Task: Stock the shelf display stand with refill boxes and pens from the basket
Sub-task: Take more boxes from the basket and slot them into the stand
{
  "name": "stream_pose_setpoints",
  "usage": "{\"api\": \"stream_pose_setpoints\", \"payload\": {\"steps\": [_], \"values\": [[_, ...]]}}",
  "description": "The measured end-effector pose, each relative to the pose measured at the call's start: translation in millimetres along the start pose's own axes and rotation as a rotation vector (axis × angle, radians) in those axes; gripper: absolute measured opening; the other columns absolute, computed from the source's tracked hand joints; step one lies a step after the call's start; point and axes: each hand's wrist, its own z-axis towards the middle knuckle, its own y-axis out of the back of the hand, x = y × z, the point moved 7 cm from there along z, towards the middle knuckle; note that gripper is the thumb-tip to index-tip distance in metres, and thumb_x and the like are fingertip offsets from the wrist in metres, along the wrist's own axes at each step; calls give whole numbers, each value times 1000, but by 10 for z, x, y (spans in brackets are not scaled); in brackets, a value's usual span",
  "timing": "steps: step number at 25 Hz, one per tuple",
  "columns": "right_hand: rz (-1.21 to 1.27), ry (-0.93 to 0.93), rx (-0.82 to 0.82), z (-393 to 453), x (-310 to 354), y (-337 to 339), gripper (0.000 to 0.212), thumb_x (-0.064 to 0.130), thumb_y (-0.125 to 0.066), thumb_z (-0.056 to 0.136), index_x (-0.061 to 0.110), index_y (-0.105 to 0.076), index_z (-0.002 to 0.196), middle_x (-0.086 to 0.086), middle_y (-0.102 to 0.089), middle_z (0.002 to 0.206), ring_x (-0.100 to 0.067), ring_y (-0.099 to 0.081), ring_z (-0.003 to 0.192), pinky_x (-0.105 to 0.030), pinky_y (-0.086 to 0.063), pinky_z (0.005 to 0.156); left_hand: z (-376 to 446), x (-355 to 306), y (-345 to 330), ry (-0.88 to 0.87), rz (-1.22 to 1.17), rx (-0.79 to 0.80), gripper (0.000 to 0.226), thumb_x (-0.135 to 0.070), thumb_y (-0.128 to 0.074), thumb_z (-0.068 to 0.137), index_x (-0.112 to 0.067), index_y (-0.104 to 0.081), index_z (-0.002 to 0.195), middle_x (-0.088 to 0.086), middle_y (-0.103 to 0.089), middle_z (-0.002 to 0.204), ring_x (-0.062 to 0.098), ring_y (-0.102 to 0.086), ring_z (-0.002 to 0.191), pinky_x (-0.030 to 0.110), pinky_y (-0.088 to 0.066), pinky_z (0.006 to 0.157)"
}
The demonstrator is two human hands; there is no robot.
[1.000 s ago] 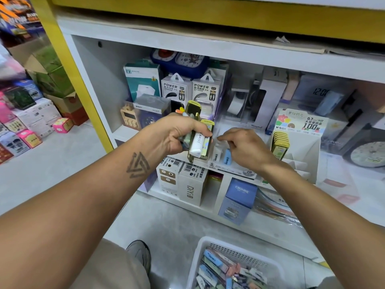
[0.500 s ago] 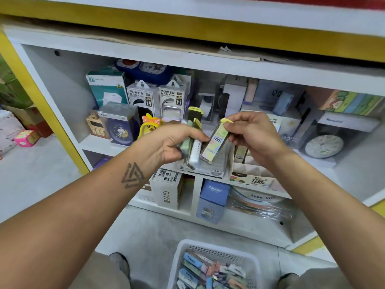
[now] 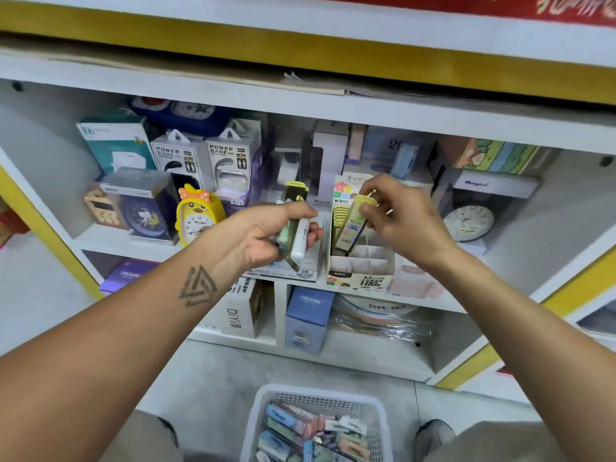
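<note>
The left hand has its fingers curled round a small bunch of refill boxes, held upright in front of the shelf; one box in the bunch is white, the others are greenish with yellow hang tabs, and the tallest tab stands above the thumb. The right hand pinches a single yellow-topped box by its upper end between thumb and fingertips, tilted, with its lower end down in the stand. The stand is a white card display with slanted dividers, sitting at the front of the middle shelf just right of the left hand; a row of matching yellow boxes already stands in its upper left compartment, touching or nearly touching the pinched one, and which compartment that one enters I cannot tell. Left of the stand lies a flat tray marked 2B, partly hidden by the left hand. Further left on the same shelf stand a yellow duck clock, a blue clock in a clear case and two power bank boxes; a round clock sits at the right. Below are a blue CRUHRE box and a white DIY box. On the floor between the person's knees sits the white basket, holding a loose heap of pastel boxes and packets; pens cannot be made out among them.
</note>
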Motion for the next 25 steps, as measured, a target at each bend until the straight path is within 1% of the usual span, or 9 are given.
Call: {"api": "stream_pose_setpoints", "payload": {"steps": [3, 6, 8, 11, 13, 17, 19, 22, 25], "values": [[-132, 59, 65, -31, 32, -106, 17, 21, -63, 96, 26, -59, 111, -2, -71, 89, -24, -66, 82, -40, -54, 76, 13, 39, -22, 12, 3, 9, 10, -3, -61, 91, -3, -55, 83, 14, -66, 67, 21, -68, 60, 25, -55, 47], [-192, 126, 87, -47, 66, -205, 17, 15, -64, 95, 16, -66, 111, -2, -68, 100, -25, -65, 88, -38, -52, 79, 1, 57, -23, 16, 23, 23, 10, 0, -62, 90, -1, -56, 82, 16, -67, 66, 21, -68, 55, 26, -57, 49], [-286, 155, 107, -64, 64, -285, 17, 13, -62, 96, 10, -72, 110, -4, -63, 106, -28, -62, 93, -40, -51, 81, -20, 54, -27, 8, 28, 47, 8, 1, -63, 89, 1, -58, 82, 17, -68, 68, 22, -69, 57, 28, -59, 51], [-343, 121, 99, -50, 52, -315, 20, 16, -59, 98, 12, -74, 111, -3, -62, 105, -25, -61, 92, -38, -52, 80, -63, 55, -52, -10, 65, 98, 7, 3, -65, 86, 2, -62, 81, 18, -69, 71, 23, -71, 62, 28, -58, 52], [-112, -9, 19, 17, 50, -250, 19, 18, -62, 96, 16, -74, 110, -1, -69, 97, -17, -60, 82, -30, -50, 78, -100, 47, -72, -34, 119, 124, 6, 4, -66, 86, 1, -64, 81, 17, -69, 71, 23, -70, 63, 27, -57, 51], [511, -364, -1, 72, 0, -305, 12, 22, -68, 94, 17, -70, 105, -4, -71, 75, -11, -61, 57, -25, -46, 50, -180, 61, -164, -48, 216, 201, 3, 4, -69, 84, 1, -68, 85, 18, -69, 73, 26, -70, 65, 27, -56, 51], [611, -385, 15, 79, 31, -320, 16, 23, -71, 92, 12, -66, 103, -6, -72, 73, -12, -60, 54, -24, -43, 46, -196, 75, -194, -56, 241, 207, 4, 4, -69, 83, 2, -68, 86, 19, -69, 74, 27, -70, 65, 27, -56, 51], [637, -369, 128, 64, 104, -398, 34, 27, -81, 83, 11, -60, 105, -11, -74, 78, -14, -61, 55, -21, -43, 45, -200, 55, -199, -95, 241, 203, 6, 5, -68, 84, 4, -70, 89, 20, -67, 76, 27, -69, 65, 27, -56, 52], [689, -368, 207, 47, 120, -448, 32, 16, -85, 78, 6, -66, 102, -10, -74, 74, -13, -62, 55, -20, -44, 45, -188, 56, -172, -96, 255, 199, 13, 4, -69, 84, 4, -67, 98, 20, -67, 77, 28, -69, 67, 27, -55, 52]]}}
